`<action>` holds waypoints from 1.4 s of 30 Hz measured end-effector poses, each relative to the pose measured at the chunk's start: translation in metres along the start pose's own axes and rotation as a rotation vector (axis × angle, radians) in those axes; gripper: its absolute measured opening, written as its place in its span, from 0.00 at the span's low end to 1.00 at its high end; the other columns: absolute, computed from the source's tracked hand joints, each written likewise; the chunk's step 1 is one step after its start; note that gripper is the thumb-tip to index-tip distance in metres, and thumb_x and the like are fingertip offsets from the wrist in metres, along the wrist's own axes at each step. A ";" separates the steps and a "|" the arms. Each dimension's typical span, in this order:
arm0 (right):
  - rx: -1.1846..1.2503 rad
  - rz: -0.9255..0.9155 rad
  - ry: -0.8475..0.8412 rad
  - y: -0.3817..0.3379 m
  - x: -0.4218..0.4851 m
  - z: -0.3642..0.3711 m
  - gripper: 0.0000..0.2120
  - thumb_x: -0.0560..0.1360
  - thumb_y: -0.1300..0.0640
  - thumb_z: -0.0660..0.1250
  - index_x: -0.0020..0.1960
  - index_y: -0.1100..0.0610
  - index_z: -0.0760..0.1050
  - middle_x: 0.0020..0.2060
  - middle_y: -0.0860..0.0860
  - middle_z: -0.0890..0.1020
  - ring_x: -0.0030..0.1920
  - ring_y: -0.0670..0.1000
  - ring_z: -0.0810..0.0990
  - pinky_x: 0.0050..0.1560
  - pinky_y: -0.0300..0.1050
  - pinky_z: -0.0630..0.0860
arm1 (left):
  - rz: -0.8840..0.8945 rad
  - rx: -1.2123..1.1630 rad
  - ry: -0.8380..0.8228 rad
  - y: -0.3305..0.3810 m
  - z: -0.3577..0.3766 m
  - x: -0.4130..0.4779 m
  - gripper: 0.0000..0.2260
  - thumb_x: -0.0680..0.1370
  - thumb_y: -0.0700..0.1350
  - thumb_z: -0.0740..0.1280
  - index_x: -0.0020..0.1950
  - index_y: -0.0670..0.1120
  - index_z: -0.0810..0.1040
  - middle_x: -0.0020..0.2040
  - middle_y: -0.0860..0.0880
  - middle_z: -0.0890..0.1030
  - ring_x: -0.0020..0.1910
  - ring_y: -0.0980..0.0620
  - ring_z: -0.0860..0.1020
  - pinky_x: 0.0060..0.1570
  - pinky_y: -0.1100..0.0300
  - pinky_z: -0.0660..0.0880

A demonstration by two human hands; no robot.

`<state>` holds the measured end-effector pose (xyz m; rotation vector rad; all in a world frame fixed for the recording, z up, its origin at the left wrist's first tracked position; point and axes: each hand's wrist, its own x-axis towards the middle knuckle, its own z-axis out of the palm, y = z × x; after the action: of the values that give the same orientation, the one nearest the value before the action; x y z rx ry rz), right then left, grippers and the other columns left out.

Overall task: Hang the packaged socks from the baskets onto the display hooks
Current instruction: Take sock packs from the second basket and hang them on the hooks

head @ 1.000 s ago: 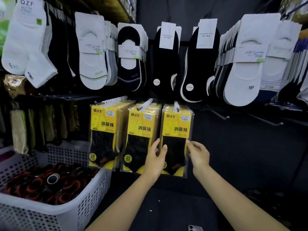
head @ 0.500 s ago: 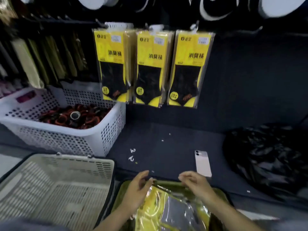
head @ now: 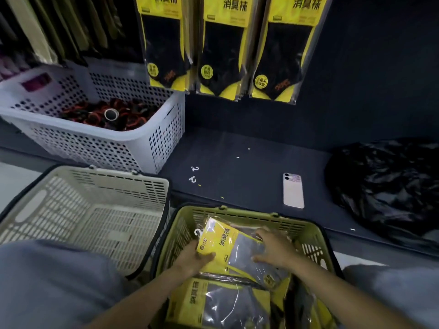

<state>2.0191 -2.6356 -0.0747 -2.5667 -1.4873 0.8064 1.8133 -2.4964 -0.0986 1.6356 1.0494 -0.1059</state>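
Note:
A green basket (head: 316, 231) at the bottom centre holds several yellow sock packages. My left hand (head: 193, 256) grips the yellow header end of the top sock package (head: 228, 243), thumb over its corner near the white hook. My right hand (head: 275, 249) lies on the clear plastic of the same package with fingers spread. Another package (head: 213, 302) lies beneath. Three rows of yellow sock packs (head: 280, 51) hang on the display hooks above.
An empty beige basket (head: 95, 210) sits to the left of the green one. Behind it a white basket (head: 99, 143) holds dark red and black items. On the dark shelf lie a phone (head: 293, 189), two loose white hooks (head: 193, 174) and a black plastic bag (head: 389, 186).
My view dropped from the display wall to the baskets. Both hands left the hanging packs, came down into the green basket and took hold of the top package.

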 end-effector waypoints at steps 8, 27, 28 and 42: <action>0.282 -0.050 -0.021 0.009 -0.003 -0.008 0.18 0.65 0.40 0.76 0.45 0.43 0.69 0.50 0.42 0.71 0.52 0.45 0.71 0.48 0.40 0.69 | 0.034 -0.159 0.016 0.008 -0.003 0.002 0.16 0.69 0.44 0.77 0.52 0.46 0.76 0.50 0.49 0.82 0.49 0.52 0.82 0.41 0.64 0.79; 1.296 0.027 0.269 -0.025 -0.028 -0.107 0.22 0.61 0.48 0.77 0.52 0.57 0.80 0.44 0.55 0.86 0.44 0.55 0.86 0.41 0.46 0.82 | 0.297 -0.652 -0.117 0.133 -0.013 -0.013 0.32 0.62 0.61 0.77 0.60 0.47 0.77 0.55 0.47 0.84 0.54 0.45 0.82 0.55 0.45 0.77; 1.298 0.017 0.275 -0.028 -0.030 -0.109 0.23 0.62 0.47 0.76 0.52 0.57 0.80 0.44 0.54 0.86 0.44 0.55 0.86 0.42 0.46 0.82 | 0.317 -0.658 -0.079 0.143 -0.011 -0.014 0.30 0.62 0.60 0.76 0.59 0.47 0.78 0.54 0.47 0.84 0.53 0.45 0.82 0.55 0.45 0.77; 1.459 -0.201 0.790 -0.014 -0.061 -0.230 0.12 0.75 0.54 0.66 0.57 0.55 0.78 0.49 0.50 0.86 0.48 0.48 0.85 0.42 0.39 0.80 | 0.607 -0.438 0.058 0.259 -0.027 -0.030 0.22 0.61 0.60 0.75 0.50 0.51 0.82 0.45 0.55 0.86 0.43 0.58 0.84 0.37 0.69 0.77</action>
<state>2.0925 -2.6331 0.1524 -1.2787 -0.4737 0.4217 1.9570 -2.4831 0.1209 1.4844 0.5269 0.5401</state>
